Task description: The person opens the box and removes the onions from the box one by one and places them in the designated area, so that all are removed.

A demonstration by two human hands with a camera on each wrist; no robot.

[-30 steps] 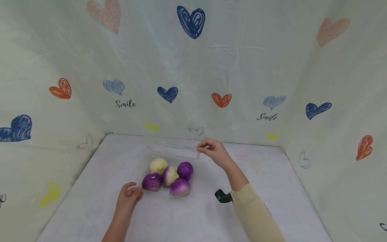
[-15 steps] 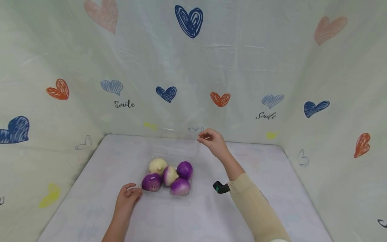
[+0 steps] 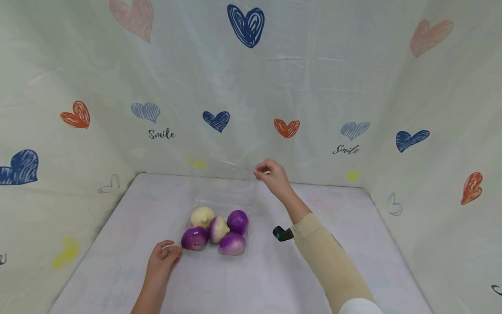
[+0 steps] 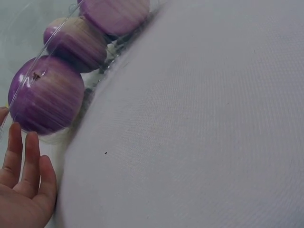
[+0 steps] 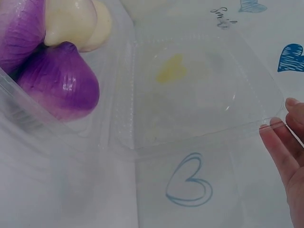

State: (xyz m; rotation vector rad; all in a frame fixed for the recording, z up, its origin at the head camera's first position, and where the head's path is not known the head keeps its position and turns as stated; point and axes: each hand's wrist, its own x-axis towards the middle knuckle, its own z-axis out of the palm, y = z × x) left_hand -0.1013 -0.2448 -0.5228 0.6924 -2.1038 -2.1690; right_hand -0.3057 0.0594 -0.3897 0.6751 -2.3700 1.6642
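A clear plastic clamshell box [image 3: 213,254] lies on the table with its lid [image 5: 199,104] raised at the back. Several purple and white round bulbs [image 3: 232,243], like onions or turnips, fill the base; a streaked purple one [image 4: 45,97] shows close up in the left wrist view. My right hand [image 3: 273,178] pinches the lid's free corner between thumb and fingertips. At the base's front left corner is my left hand [image 3: 161,260], fingers loosely extended and touching the rim or just beside it.
The table [image 3: 251,283] has a pale cover. A pale curtain [image 3: 251,78] printed with hearts stands behind it and at both sides. A dark wrist device [image 3: 283,233] sticks out from the right sleeve [image 3: 327,257].
My right hand has lifted the lid's free edge upward, so the lid stands more upright. The base has shifted slightly left, and my left hand stays at its corner.
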